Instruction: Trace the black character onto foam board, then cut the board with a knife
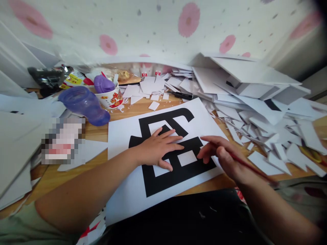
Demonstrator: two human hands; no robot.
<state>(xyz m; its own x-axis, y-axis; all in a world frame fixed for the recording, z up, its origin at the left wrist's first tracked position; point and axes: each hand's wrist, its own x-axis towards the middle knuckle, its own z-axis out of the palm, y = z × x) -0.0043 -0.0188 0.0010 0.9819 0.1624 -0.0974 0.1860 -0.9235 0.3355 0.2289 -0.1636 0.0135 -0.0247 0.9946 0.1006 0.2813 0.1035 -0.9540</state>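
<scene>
A white sheet [127, 204] printed with a bold black character [163, 187] lies at an angle on the wooden table, its near edge reaching over the table's front. My left hand [165, 148] rests flat on the print with fingers spread. Over the right part of the character is my right hand [224, 158], fingers curled, with a thin dark red stick-like tool [251, 168] tucked between thumb and fingers. The tool's back end points toward the lower right; its working tip is hidden, so its kind does not show.
White board offcuts [265, 136] pile up on the right, below larger stacked boards [255, 71]. Small scraps and a black pen [182, 95] lie behind the sheet. At the back left are a purple translucent container [84, 103] and a paper cup [111, 98]. A floral curtain [158, 30] hangs behind.
</scene>
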